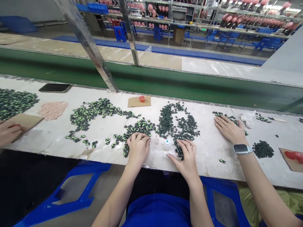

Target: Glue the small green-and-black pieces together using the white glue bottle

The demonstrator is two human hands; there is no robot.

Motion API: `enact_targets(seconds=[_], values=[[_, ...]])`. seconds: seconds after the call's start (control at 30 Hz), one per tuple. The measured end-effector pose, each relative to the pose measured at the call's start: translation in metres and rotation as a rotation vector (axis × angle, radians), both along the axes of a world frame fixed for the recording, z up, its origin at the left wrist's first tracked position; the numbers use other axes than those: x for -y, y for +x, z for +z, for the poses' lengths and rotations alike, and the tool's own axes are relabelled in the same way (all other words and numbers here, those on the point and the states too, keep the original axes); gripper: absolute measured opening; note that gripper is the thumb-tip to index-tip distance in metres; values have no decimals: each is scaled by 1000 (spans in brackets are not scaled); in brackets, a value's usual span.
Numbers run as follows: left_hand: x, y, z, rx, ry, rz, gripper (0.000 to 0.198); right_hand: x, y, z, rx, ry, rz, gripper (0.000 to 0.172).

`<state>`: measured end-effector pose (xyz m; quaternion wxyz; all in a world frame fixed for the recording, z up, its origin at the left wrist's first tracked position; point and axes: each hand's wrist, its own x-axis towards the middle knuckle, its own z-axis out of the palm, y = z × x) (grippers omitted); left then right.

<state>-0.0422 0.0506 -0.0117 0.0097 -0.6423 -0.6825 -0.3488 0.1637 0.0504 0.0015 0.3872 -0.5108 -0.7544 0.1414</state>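
Note:
My left hand (138, 147) rests on the white worktable (54, 138) with its fingers curled over a patch of small green-and-black parts (138, 126). My right hand (186, 154) lies flat, fingers spread, on the edge of a heap of dark parts (177, 121). Between the two hands stands a small white cap-like piece (167, 144). Whether the left fingers pinch a part is hidden.
A co-worker's hand with a watch (229, 129) presses on dark parts at the right; another person's hand (8, 132) rests on cardboard at the left. A pinkish heap (52, 110), a phone (55, 88), a red cup on cardboard (141, 98) and a green conveyor (165, 82) lie beyond.

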Motion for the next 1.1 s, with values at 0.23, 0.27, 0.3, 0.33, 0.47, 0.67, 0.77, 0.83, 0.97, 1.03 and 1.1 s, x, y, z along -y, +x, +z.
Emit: enact_targets(seconds=[0.23, 0.27, 0.3, 0.33, 0.47, 0.67, 0.77, 0.83, 0.97, 1.03, 1.1], values=[[-8, -1, 1, -22, -11, -11, 25, -9, -20, -11, -81, -88, 62, 21], [-7, -1, 1, -12, -7, -23, 24, -8, -19, -10, -123, -97, 70, 20], [-6, -1, 2, 4, -4, -40, 24, -6, -18, -8, -174, -103, 81, 19], [-4, 1, 2, 23, -4, -62, 23, -4, -16, -7, -229, -106, 90, 20], [11, 17, 7, 107, -109, -235, 20, 6, -4, -6, -432, -159, 64, 27], [26, 44, 5, 137, -239, -306, 14, 10, 16, -18, -768, -199, -43, 29], [27, 44, -1, 131, -176, -230, 9, 10, 18, -23, -915, -216, -110, 30], [28, 42, -3, 146, -171, -262, 9, 10, 16, -24, -932, -216, -171, 29], [30, 39, -6, 182, -178, -323, 14, 13, 5, -18, -824, -190, -290, 25], [30, 39, -6, 198, -168, -300, 14, 15, 0, -14, -738, -180, -319, 25], [29, 40, -7, 213, -157, -279, 12, 17, -4, -11, -662, -164, -329, 26]])
